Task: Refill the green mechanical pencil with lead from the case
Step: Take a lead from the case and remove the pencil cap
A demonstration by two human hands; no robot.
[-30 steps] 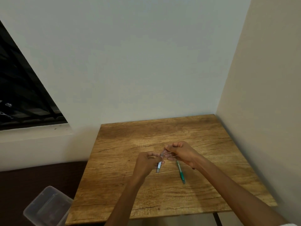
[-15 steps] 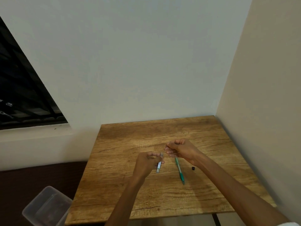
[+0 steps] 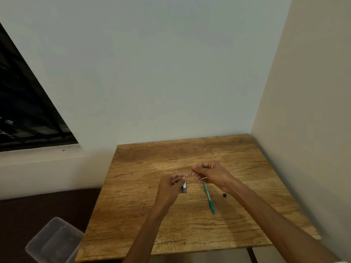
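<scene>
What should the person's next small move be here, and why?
Probably set down the lead case and pick up the green pencil: the right hand seems to pinch thin leads, while the pencil lies untouched on the table.

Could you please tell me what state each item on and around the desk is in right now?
Slim grey lead case: held by the left hand, above the table.
Thin pencil lead: pinched by the right hand.
Green mechanical pencil: lying flat on the wooden table, untouched.
Small black cap: loose on the table, apart from the pencil.
Clear plastic box: lidless, below the table's left edge.
</scene>
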